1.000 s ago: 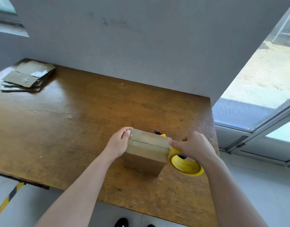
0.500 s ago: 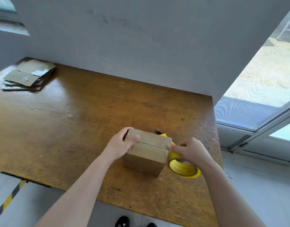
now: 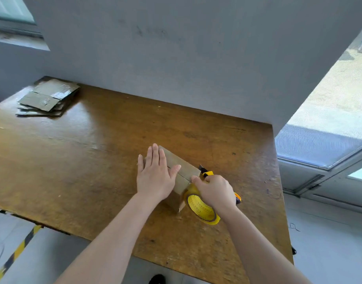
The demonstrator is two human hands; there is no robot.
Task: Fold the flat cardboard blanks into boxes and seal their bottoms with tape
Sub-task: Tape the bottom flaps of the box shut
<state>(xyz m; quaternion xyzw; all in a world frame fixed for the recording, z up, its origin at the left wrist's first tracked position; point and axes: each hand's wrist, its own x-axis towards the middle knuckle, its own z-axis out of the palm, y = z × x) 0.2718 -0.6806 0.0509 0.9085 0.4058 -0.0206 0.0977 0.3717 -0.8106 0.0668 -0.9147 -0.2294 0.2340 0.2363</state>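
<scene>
Near the right front of the table (image 3: 94, 160), the cardboard box (image 3: 183, 166) stands with its closed flaps facing up. The seam between them runs left to right, slanting toward the person at its right end, and the box's long axis seems to follow it. The left hand (image 3: 155, 177) lies flat on the flaps, fingers straight and released, pressing down. The right hand (image 3: 214, 191) has its fingers curled round the yellow tape roll (image 3: 202, 210), which stands on edge against the box's right end. This looks like the bottom-sealing step, though I cannot tell whether tape already covers the seam. Next the strip probably needs cutting at this end. A yellow utility knife (image 3: 206, 173) lies just behind the right hand. Flat blanks (image 3: 47, 97) sit at the far left corner.
</scene>
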